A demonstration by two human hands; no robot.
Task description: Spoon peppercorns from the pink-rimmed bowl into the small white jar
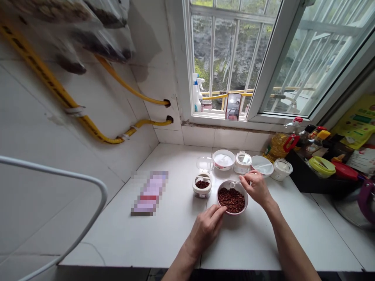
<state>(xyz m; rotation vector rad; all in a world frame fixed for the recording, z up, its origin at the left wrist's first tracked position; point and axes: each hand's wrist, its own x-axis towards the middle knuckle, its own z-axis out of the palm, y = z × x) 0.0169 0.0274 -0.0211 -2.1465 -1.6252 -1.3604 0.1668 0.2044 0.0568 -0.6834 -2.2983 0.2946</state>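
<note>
A white bowl [238,213] of reddish-brown peppercorns [232,201] stands on the counter. My left hand [207,226] is closed on the bowl's near left rim, thumb and fingers together there. Between the fingertips of my right hand [257,188] is the handle of a small white spoon [233,184], its head over the far side of the bowl, just above or touching the peppercorns; I cannot tell which. Left of the bowl, a small seasoning jar [202,192] has its clear lid [205,164] flipped up and holds some of the same peppercorns.
Behind are a bowl of white grains [224,167], a lidded jar [242,168], another white bowl [259,160] and a second jar [281,175]. An oil bottle [277,146] and a black rack [307,181] stand right. A blurred purple packet [150,193] lies left.
</note>
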